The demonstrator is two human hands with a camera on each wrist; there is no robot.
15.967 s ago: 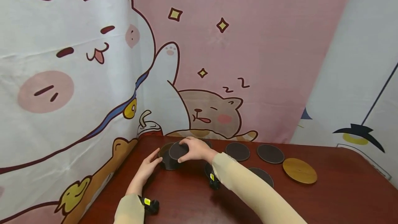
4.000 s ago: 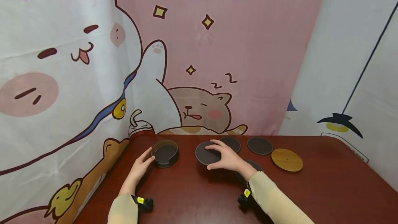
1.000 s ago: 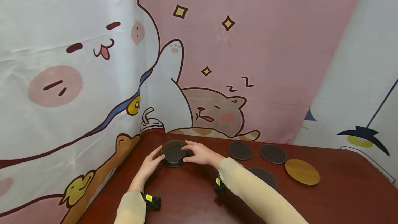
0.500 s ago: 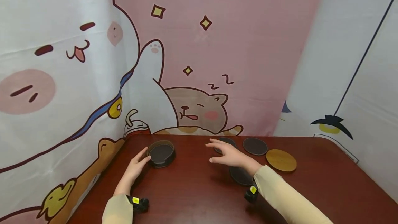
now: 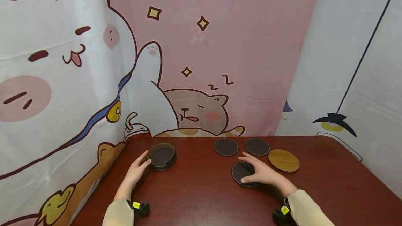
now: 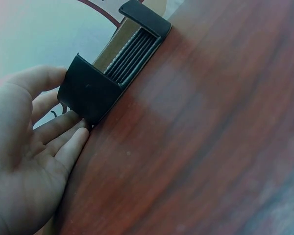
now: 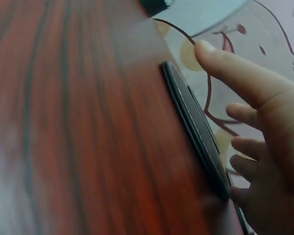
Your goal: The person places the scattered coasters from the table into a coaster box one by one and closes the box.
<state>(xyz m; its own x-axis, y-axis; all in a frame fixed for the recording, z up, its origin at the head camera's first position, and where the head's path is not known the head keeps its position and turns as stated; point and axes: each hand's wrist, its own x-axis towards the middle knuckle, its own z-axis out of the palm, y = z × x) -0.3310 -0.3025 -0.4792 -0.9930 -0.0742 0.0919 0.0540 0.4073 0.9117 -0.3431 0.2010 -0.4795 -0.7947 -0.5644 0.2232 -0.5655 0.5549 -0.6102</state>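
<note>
A round dark coaster holder (image 5: 162,163) with a notched front stands at the table's left. Several dark coasters (image 6: 132,55) lie stacked inside it, seen through the notch in the left wrist view. My left hand (image 5: 134,174) rests its fingertips against the holder's left side, fingers loosely extended. On the right, my right hand (image 5: 263,171) hovers over a dark round coaster (image 5: 239,173), fingers spread and thumb near its front edge. From the right wrist, that coaster (image 7: 193,129) shows edge-on on the table, with the thumb raised above it.
Behind the right hand lie two more dark coasters, a left one (image 5: 226,147) and a right one (image 5: 257,147). A round wooden lid-like disc (image 5: 284,160) is to their right. The reddish-brown table (image 5: 194,198) meets a cartoon-printed curtain (image 5: 251,62) at the back.
A coaster carried by the right hand went into the holder; that hand then let go and moved right, over the front coaster. Fewer coasters lie loose than before. The left hand stays at the holder.
</note>
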